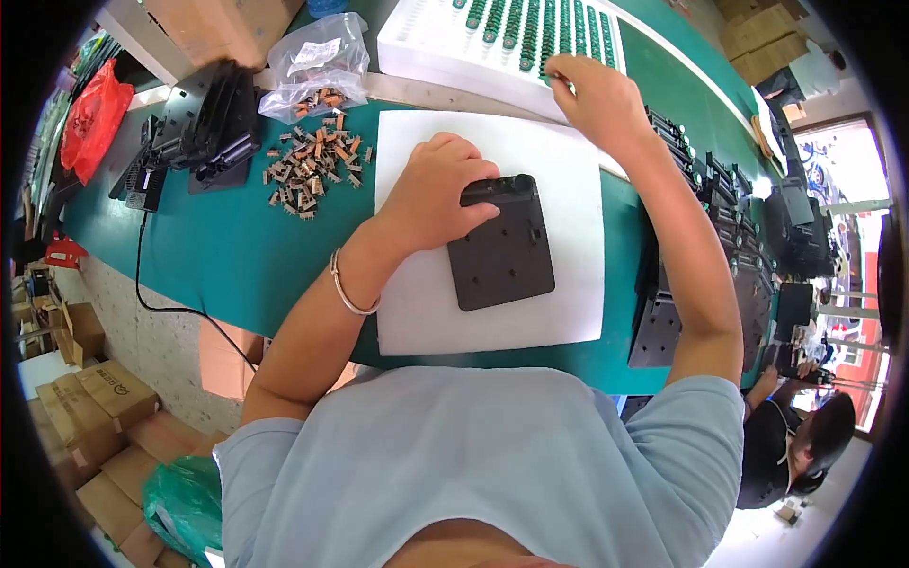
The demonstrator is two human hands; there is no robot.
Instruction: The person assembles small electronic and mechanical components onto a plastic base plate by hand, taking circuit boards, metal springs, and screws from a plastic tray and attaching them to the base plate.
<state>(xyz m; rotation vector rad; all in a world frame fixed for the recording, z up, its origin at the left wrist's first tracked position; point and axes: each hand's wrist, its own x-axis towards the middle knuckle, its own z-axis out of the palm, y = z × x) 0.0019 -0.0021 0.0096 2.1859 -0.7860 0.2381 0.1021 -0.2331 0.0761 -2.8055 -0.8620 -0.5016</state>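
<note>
A black flat metal plate (500,256) with a raised bar along its far edge and several small holes lies on a white sheet (417,317). My left hand (438,192) grips its far left corner, with thumb and fingers around the bar. A round black knob (524,183) shows at the bar's right end. My right hand (601,102) is stretched out to the near right edge of a white foam tray (426,66) with rows of small green parts (527,47). Its thumb and forefinger are close together over the tray; whatever they hold is hidden.
Small metal-and-orange parts (311,170) are heaped left of the sheet, beside a clear plastic bag (317,62). Black assemblies stand stacked at the left (213,118) and in a row at the right (724,227). Another person (795,445) sits at the far right.
</note>
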